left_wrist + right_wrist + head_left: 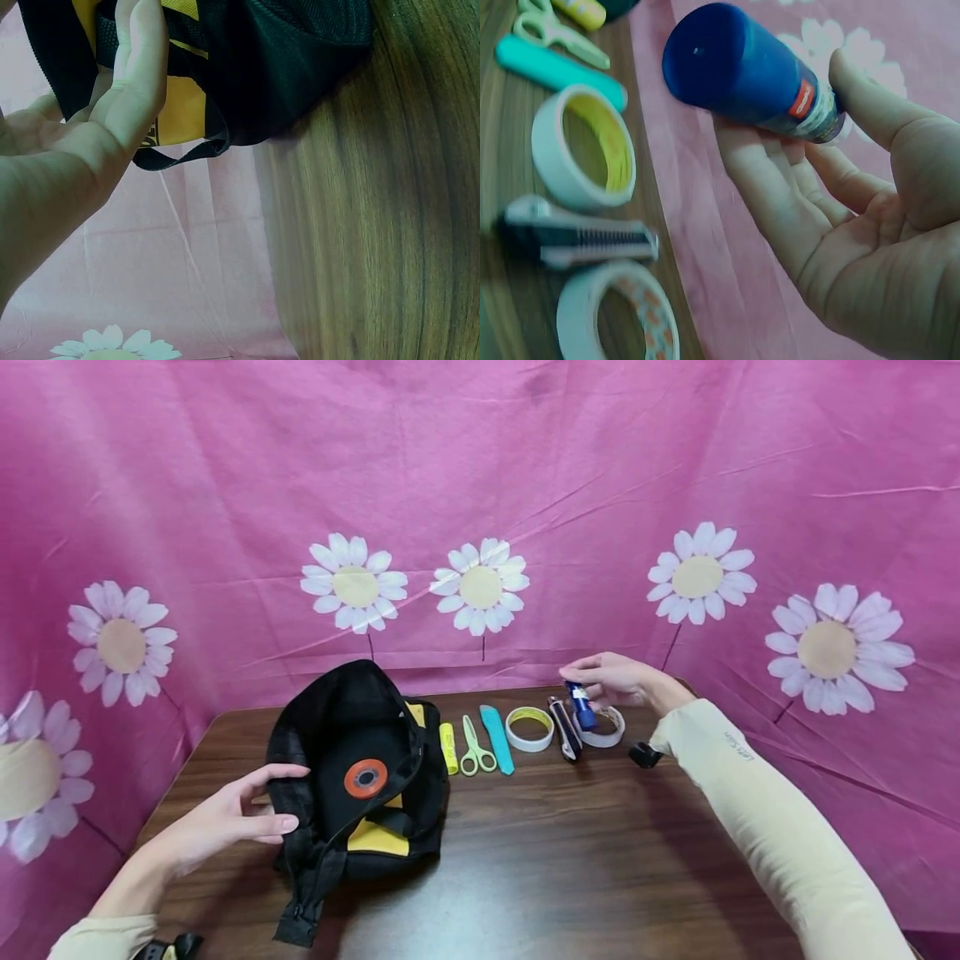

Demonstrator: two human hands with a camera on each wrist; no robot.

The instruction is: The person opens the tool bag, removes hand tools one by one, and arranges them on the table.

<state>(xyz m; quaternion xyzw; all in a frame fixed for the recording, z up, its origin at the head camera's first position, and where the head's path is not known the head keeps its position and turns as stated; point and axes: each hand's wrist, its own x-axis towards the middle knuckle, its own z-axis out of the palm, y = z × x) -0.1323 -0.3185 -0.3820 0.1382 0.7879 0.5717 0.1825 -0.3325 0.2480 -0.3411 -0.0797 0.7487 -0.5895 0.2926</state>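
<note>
My left hand [217,818] grips the left rim of a black and yellow bag [427,822], with the thumb outside-front and fingers behind the fabric. The bag's mouth gapes toward me, and an orange ring-shaped roll [365,778] lies inside. In my right hand [621,683] is a blue glue stick [727,67], pinched between thumb and fingers near one end. It is raised over a white tape roll [613,728] at the right of the row. Beside that roll lies a box cutter [565,729].
Left of the cutter run a second tape roll [530,745] with a yellow core, a turquoise sheath-like strip [497,739], pale green scissors [477,758] and a yellow stick [448,748] close to the bag. A pink flowered cloth [480,460] hangs behind the wooden table [540,860].
</note>
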